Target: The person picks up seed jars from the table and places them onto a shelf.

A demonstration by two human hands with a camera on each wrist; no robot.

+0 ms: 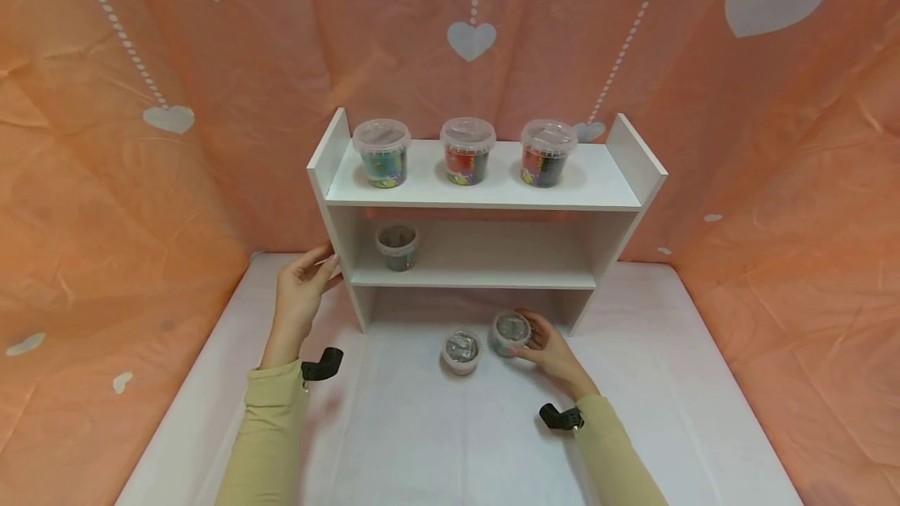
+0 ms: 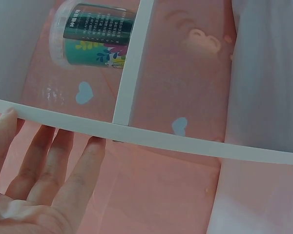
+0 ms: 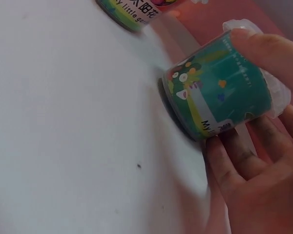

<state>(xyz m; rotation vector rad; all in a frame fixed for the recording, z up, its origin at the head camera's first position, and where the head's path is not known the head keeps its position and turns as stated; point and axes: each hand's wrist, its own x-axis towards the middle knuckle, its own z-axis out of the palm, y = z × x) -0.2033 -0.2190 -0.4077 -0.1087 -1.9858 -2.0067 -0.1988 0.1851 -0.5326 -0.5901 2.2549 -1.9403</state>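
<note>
My left hand (image 1: 301,295) touches the left side panel of a white shelf unit (image 1: 485,283) with its outstretched fingertips. In the left wrist view these fingers (image 2: 78,180) reach the panel's edge from outside. My right hand (image 1: 551,354) grips a small plastic tub (image 3: 219,92) with a teal printed label and clear lid, thumb on one side and fingers on the other. The tub is in front of the unit's lower opening. Left of it, another lidded tub (image 1: 461,353) stands on the table. A teal-labelled tub (image 2: 95,36) sits at the left of the middle shelf.
On the top shelf stand a green-labelled tub (image 1: 382,155) and two red-labelled tubs, one in the middle (image 1: 467,153) and one at right (image 1: 547,155). The unit stands on a white-covered table (image 1: 422,443). Orange cloth (image 1: 267,84) with white hearts hangs behind and at both sides.
</note>
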